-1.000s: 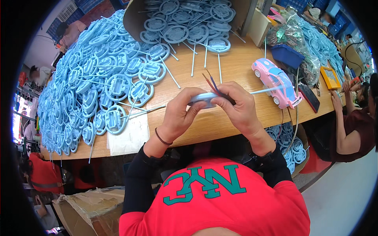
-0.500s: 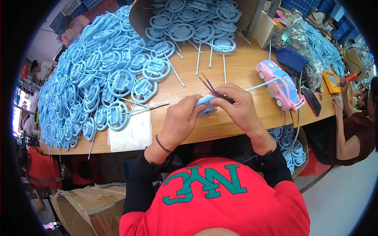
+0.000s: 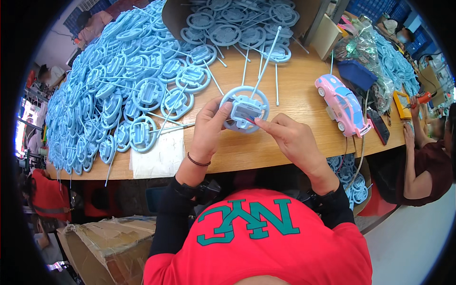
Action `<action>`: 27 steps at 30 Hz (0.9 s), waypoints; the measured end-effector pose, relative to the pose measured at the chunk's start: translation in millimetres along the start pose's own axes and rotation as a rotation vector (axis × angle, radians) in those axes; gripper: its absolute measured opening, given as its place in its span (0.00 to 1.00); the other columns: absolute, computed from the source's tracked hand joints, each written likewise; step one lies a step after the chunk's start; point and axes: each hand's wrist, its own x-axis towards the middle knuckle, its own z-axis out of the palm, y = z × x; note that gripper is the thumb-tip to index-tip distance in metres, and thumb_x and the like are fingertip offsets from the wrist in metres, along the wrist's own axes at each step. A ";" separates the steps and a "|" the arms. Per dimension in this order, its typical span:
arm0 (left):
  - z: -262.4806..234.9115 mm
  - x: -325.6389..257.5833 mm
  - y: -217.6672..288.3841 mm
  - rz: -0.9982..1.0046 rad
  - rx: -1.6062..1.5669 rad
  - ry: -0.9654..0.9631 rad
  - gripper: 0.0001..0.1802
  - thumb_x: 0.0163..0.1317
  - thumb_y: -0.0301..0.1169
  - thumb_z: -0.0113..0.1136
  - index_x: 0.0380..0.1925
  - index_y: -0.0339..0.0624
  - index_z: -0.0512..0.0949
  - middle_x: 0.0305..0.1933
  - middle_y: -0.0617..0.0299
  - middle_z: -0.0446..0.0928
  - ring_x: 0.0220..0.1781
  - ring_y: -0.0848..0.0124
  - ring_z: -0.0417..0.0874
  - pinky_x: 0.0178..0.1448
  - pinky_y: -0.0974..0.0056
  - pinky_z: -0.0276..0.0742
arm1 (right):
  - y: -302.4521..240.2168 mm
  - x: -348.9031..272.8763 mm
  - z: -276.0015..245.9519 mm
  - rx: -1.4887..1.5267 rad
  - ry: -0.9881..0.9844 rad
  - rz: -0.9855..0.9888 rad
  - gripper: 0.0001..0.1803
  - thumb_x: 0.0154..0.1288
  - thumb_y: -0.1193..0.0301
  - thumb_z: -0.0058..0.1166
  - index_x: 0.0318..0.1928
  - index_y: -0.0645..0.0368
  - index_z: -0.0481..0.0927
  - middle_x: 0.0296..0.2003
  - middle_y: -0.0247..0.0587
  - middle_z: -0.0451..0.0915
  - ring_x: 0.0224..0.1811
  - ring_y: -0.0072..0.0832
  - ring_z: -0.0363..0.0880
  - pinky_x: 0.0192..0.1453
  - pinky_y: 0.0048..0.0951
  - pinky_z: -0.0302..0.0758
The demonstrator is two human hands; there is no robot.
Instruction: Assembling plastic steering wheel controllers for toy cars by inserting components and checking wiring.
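The left hand (image 3: pixel 211 128) has its fingers closed on the left edge of a light-blue, round plastic wheel with a long straight stem (image 3: pixel 243 111), thumb across the near face and the other fingers behind the rim. To the right of that grip, the right hand (image 3: pixel 295 140) has thumb and forefinger pinched together at the wheel's lower right, with thin red and blue wires (image 3: pixel 251 120) at their tips (too small to make out where the strands end). The wheel is thus held up between both sets of fingers, its recessed side facing the wearer and its stem pointing away. Left of the left fingers spreads a large heap of similar light-blue plastic wheels (image 3: pixel 109 95); nearer the wearer lies a flat white sheet (image 3: pixel 159 159). Well to the right of the right fingers stands a pink plastic toy car with blue windows (image 3: pixel 339 102), and beyond it a dark-blue plastic bin (image 3: pixel 354 73).
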 end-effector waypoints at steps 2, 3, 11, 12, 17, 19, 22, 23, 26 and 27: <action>0.6 -0.2 -3.0 -0.003 -0.031 -0.005 0.15 0.70 0.31 0.52 0.52 0.35 0.73 0.44 0.61 0.79 0.41 0.74 0.81 0.44 0.67 0.81 | 0.6 1.0 0.7 0.001 0.001 -0.002 0.21 0.58 0.76 0.52 0.52 0.42 0.81 0.30 0.36 0.76 0.28 0.36 0.79 0.28 0.35 0.76; 0.6 -0.4 -5.4 -0.028 -0.037 -0.014 0.15 0.70 0.31 0.52 0.52 0.35 0.73 0.44 0.61 0.79 0.41 0.74 0.81 0.44 0.67 0.81 | 1.6 1.4 1.8 0.027 0.009 -0.005 0.21 0.58 0.77 0.52 0.51 0.42 0.81 0.30 0.36 0.76 0.28 0.36 0.79 0.29 0.35 0.76; -0.6 -1.5 -19.8 -0.078 -0.102 -0.057 0.15 0.70 0.32 0.51 0.52 0.35 0.73 0.44 0.60 0.80 0.43 0.73 0.82 0.45 0.66 0.80 | 4.4 0.4 2.6 0.108 -0.013 -0.018 0.20 0.58 0.78 0.54 0.50 0.45 0.82 0.30 0.37 0.78 0.31 0.36 0.80 0.32 0.33 0.75; -1.2 -1.4 -19.5 -0.086 -0.111 -0.063 0.16 0.70 0.32 0.52 0.52 0.34 0.73 0.44 0.60 0.80 0.42 0.74 0.81 0.45 0.68 0.79 | 2.7 -0.6 1.6 0.131 -0.028 -0.015 0.19 0.58 0.78 0.55 0.50 0.46 0.82 0.31 0.37 0.78 0.31 0.36 0.80 0.33 0.32 0.75; 2.7 -5.3 -9.6 -0.102 -0.117 -0.083 0.18 0.70 0.35 0.52 0.53 0.33 0.73 0.44 0.61 0.79 0.42 0.75 0.81 0.46 0.70 0.78 | -0.8 -1.9 2.8 0.211 -0.022 0.004 0.19 0.58 0.78 0.57 0.50 0.49 0.82 0.32 0.38 0.80 0.33 0.35 0.80 0.34 0.30 0.75; 4.8 -8.6 -7.4 -0.148 -0.148 -0.130 0.20 0.71 0.38 0.50 0.54 0.34 0.72 0.45 0.60 0.79 0.44 0.74 0.81 0.48 0.69 0.79 | 1.3 -1.6 2.8 0.234 -0.016 0.001 0.19 0.58 0.78 0.57 0.50 0.49 0.82 0.31 0.38 0.80 0.32 0.34 0.80 0.34 0.30 0.75; 8.0 -11.5 -8.3 -0.259 -0.227 -0.160 0.23 0.72 0.43 0.47 0.55 0.35 0.71 0.47 0.58 0.79 0.48 0.71 0.81 0.51 0.66 0.79 | 2.5 -1.7 3.4 0.231 -0.013 -0.005 0.18 0.58 0.78 0.57 0.50 0.49 0.82 0.31 0.38 0.79 0.32 0.34 0.80 0.34 0.29 0.75; 9.5 -12.1 -9.0 -0.303 -0.259 -0.164 0.24 0.72 0.44 0.46 0.56 0.35 0.70 0.48 0.58 0.79 0.49 0.70 0.81 0.52 0.66 0.79 | 2.2 -2.4 2.3 0.215 -0.022 -0.004 0.18 0.58 0.78 0.57 0.50 0.49 0.82 0.31 0.38 0.79 0.32 0.34 0.80 0.34 0.29 0.75; 15.9 -14.2 -7.7 -0.313 -0.301 -0.171 0.25 0.72 0.46 0.45 0.56 0.35 0.69 0.50 0.56 0.78 0.50 0.69 0.81 0.53 0.65 0.79 | 0.9 -4.9 -0.6 0.204 -0.028 -0.009 0.18 0.58 0.78 0.58 0.50 0.50 0.83 0.31 0.38 0.79 0.32 0.35 0.80 0.34 0.30 0.75; 15.0 -13.8 -7.5 -0.298 -0.282 -0.182 0.25 0.72 0.46 0.45 0.56 0.35 0.69 0.50 0.56 0.78 0.50 0.69 0.81 0.54 0.65 0.79 | 0.4 -5.1 0.0 0.223 -0.018 -0.019 0.18 0.58 0.78 0.58 0.50 0.50 0.83 0.31 0.38 0.79 0.32 0.35 0.80 0.34 0.30 0.74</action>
